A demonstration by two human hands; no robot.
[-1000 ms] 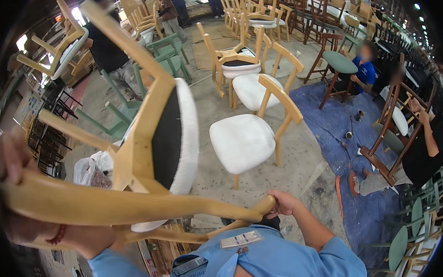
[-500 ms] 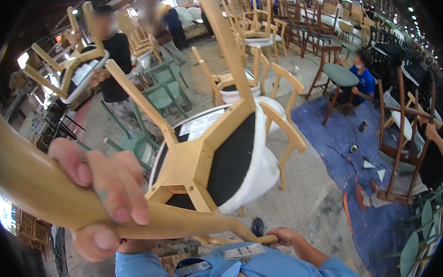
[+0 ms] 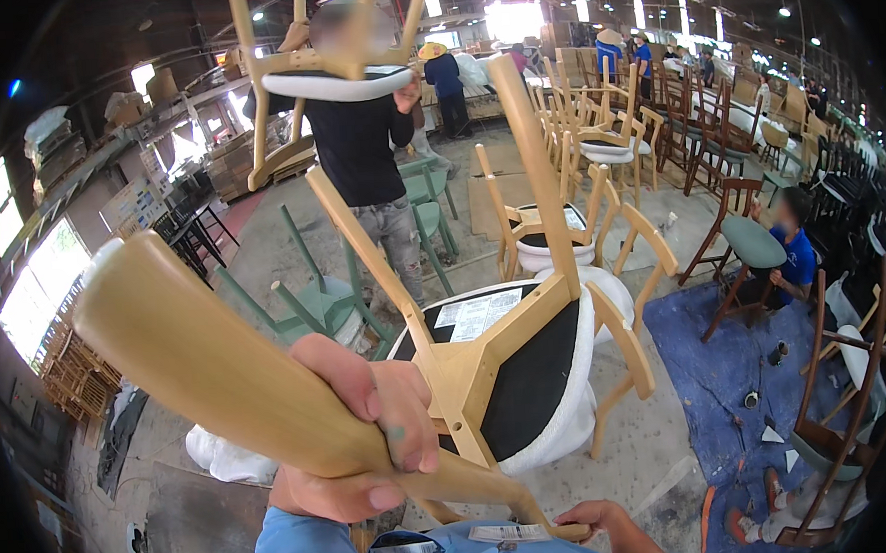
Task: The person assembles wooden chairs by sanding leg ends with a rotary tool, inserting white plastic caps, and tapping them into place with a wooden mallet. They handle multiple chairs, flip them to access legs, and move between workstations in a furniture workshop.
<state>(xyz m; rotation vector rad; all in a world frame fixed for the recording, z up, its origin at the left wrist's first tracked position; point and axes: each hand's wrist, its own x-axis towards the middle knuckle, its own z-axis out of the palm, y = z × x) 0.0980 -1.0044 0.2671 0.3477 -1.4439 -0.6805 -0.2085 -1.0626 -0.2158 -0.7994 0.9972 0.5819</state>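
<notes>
An upturned chair of light wood fills the middle, its legs pointing up and its black seat underside facing me. The seat has a white padded rim, and a printed label is stuck on the underside. My left hand is wrapped round one thick leg, which rises close to the camera at the left. Low down, near my blue shirt, my right hand grips the end of a curved wooden part of this chair; some of its fingers are hidden.
Ahead, a person in black holds up another upturned chair. Green chairs stand at left, more light-wood chairs beyond. A seated person in blue handles a stool-like green seat on a blue sheet at right.
My view has tilted up and turned left, so the surroundings sit further right and lower. Both my hands keep their hold. The person in black now has their chair raised before the head.
</notes>
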